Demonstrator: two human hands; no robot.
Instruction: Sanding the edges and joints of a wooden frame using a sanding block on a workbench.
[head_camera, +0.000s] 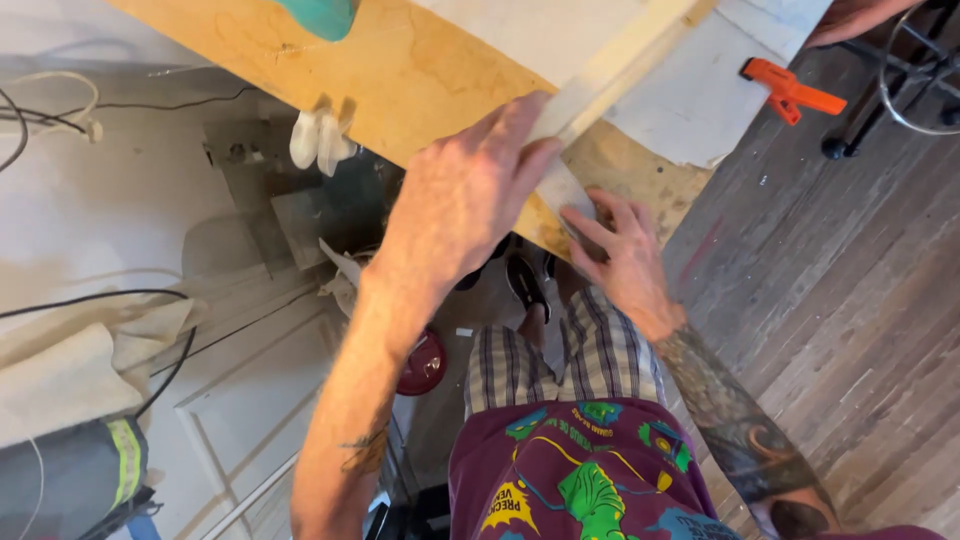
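A long pale wood strip (615, 65) lies on the surface (400, 70), a yellow-brown board with a grey-white sheet (700, 95) on top. The strip runs on a slant, from its near end by the hands up and away to the right, past the top of the picture.

The left hand (465, 195) lies right on the near end of the strip. Its fingers (520, 125) are flat and spread, pressing down along the strip, not curled around it. This hand is the nearer one to the strip.

The right hand (620, 255) sits just below and to the right, at the edge of the surface. Its fingers (580, 220) are bent and touch the surface under the strip's end. I cannot tell if they pinch anything.

An orange clamp (790, 92) lies well apart, up on the right.
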